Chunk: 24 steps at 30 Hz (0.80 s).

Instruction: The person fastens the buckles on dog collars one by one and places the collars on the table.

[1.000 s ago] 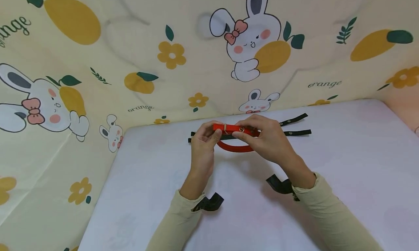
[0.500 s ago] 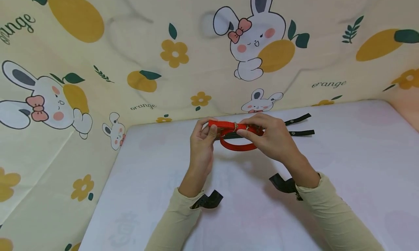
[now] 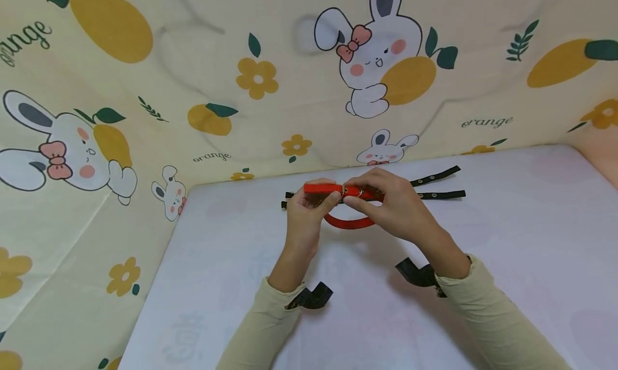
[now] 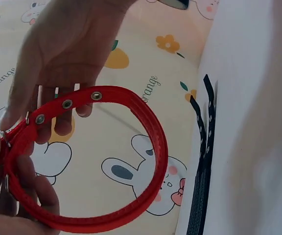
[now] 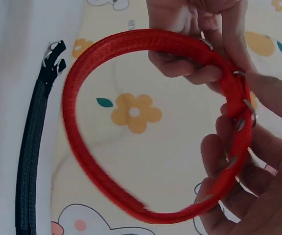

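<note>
Both hands hold a red collar (image 3: 321,188) above the back of the table, its strap closed into a loop. Metal eyelets run along the strap, and metal rings (image 5: 250,110) sit near where its ends overlap. My left hand (image 3: 306,214) pinches the overlapped part, thumb in front and fingers behind. Close beside it, my right hand (image 3: 396,201) pinches the same part between thumb and fingers, hiding some of the fittings. In the left wrist view the loop hangs round, with the right hand's fingers behind the eyelets (image 4: 67,104).
Behind the hands on the white table (image 3: 232,273) lie black straps (image 3: 441,195) with eyelets; the right wrist view shows their buckle end (image 5: 53,54). A cloth printed with rabbits and oranges (image 3: 275,16) stands upright behind the table. Black strips (image 3: 316,296) hang at both cuffs.
My left hand first shifts out toward the collar's left end, then comes back, its thumb now close to the right thumb. The collar's red end reaches slightly farther left; the right hand keeps its pinch.
</note>
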Motion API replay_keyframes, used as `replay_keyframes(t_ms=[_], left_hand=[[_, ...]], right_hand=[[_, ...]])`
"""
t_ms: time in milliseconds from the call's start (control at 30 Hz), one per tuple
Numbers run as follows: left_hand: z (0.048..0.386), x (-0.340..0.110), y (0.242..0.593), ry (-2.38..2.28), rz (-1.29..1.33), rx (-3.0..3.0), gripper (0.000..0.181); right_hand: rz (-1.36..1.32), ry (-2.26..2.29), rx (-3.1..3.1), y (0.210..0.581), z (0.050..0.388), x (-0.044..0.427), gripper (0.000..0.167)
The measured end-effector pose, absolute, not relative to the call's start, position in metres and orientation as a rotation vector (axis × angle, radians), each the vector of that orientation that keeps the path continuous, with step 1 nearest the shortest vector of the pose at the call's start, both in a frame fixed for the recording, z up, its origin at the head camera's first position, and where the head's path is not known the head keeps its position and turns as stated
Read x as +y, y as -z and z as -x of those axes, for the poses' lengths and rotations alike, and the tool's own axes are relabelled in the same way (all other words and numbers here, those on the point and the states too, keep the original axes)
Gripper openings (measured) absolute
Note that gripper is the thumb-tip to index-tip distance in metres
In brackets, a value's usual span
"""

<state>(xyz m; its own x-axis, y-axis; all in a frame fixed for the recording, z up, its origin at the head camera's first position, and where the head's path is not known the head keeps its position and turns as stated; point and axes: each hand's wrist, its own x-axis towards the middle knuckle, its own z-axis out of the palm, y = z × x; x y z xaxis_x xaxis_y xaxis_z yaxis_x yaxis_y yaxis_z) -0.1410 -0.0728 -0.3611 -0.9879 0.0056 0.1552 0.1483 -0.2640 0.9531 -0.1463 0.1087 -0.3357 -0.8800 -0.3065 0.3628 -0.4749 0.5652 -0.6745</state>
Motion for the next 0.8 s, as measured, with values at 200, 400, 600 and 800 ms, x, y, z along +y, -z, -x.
replay_keyframes(t_ms=[200,400,600,800], left_hand=[[0.1404,-0.0746,0.3574,2.389,0.2,-1.854,0.026],[0.1406,-0.076,0.3552,2.484,0.145,-1.736,0.028],[0.1398,-0.0761,0.3554,2.525,0.115,-1.678,0.03],[0.1403,-0.0763,0.3548,2.554,0.046,-1.64,0.032]], right_hand=[[-0.675,-1.133,-2.606,0.3339,0.1471,0.1096,0.02],[-0.653,-1.173,-2.592,0.3346,0.1472,0.1112,0.019],[-0.653,-1.191,-2.575,0.336,0.1478,0.1125,0.018],[-0.648,-1.199,-2.582,0.3358,0.1483,0.1141,0.018]])
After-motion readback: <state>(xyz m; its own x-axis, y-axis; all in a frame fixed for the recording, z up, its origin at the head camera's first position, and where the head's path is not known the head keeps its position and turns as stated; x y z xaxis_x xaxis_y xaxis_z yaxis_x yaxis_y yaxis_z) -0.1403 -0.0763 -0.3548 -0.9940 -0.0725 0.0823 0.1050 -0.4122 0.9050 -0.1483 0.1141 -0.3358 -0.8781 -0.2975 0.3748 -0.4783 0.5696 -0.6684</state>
